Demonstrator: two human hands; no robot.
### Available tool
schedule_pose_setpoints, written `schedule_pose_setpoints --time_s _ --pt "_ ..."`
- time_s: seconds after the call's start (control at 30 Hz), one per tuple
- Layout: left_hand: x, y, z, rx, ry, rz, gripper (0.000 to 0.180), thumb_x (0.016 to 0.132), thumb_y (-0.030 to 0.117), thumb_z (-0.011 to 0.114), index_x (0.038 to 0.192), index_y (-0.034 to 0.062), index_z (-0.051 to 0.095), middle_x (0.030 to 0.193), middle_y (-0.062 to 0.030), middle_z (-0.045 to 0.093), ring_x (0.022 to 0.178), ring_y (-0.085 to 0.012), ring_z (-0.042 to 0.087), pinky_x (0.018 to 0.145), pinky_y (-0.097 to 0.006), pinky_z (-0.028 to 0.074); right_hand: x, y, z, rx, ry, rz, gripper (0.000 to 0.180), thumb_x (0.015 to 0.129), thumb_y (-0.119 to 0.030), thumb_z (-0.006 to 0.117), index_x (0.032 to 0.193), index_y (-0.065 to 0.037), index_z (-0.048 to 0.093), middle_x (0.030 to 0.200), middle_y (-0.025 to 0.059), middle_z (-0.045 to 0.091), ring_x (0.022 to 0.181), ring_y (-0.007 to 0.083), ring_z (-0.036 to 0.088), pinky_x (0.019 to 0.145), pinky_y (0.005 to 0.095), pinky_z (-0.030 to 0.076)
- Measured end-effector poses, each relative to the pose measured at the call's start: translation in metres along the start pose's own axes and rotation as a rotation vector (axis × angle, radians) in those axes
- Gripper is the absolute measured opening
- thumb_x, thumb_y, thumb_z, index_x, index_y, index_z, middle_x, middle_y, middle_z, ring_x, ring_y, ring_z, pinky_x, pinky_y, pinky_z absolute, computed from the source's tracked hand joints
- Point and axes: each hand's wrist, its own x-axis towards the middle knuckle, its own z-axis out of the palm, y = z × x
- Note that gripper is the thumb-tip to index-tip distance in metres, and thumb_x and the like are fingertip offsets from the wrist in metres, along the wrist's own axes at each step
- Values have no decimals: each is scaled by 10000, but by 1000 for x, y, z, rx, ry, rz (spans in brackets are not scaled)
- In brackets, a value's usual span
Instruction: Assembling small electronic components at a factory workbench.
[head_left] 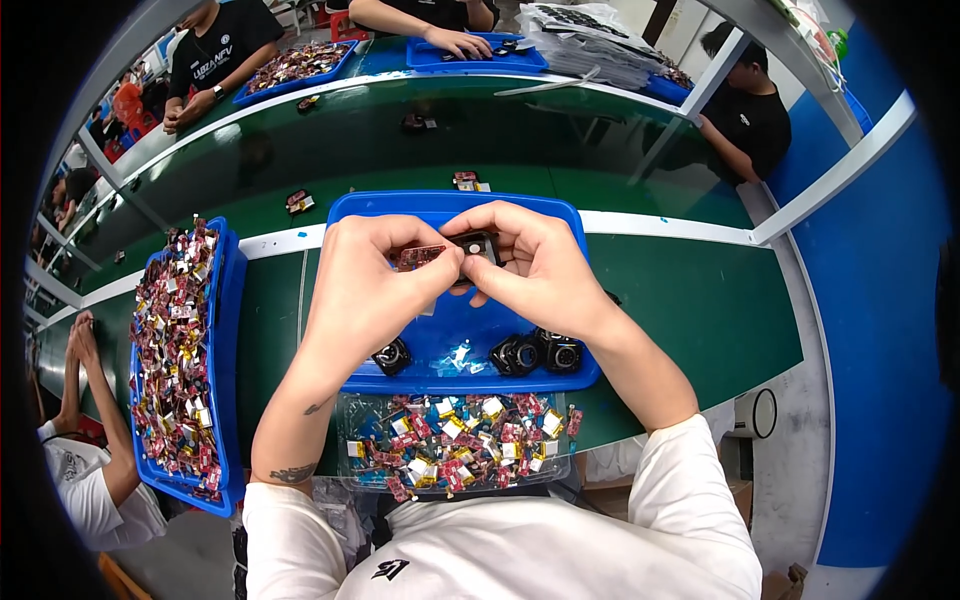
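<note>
Over a blue tray (400,203), both my hands meet in front of me. My left hand (365,265) is closed with a small red circuit board (420,257) between thumb and fingers. My right hand (540,262) grips a small black watch case (479,244), its thumb at the near edge. The board and the case are close together; fingers hide whether they touch. Lower in the tray lie more black watch cases: one (391,356) at the left, partly behind my left forearm, and several (516,355) at the right. Small clear scraps (461,355) lie between them.
Nearest my body, a clear tray (352,474) holds circuit boards with batteries. At left stands a blue bin (233,300) heaped with similar boards. Beyond a white rail (660,224), a green belt (390,150) carries scattered parts. Other people sit across and at left.
</note>
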Motion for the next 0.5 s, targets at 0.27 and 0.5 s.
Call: schedule_pose_setpoints --time_s 0.27,0.5 --pt "0 -2 0 -42 35 -18 134 779 90 657 750 -41 672 607 -51 625 514 -54 548 468 -199 408 0 2 2 63 -8 -32 284 873 1 510 1150 49 552 994 101 636 849 124 632 719 263 551" --pt "1 -6 -1 -43 47 -9 127 787 92 665 734 -24 663 609 -14 603 513 -37 521 456 -190 379 -1 0 3 77 -29 -63 272 911 -22 497 1170 51 538 1031 121 628 904 153 634 796 292 552"
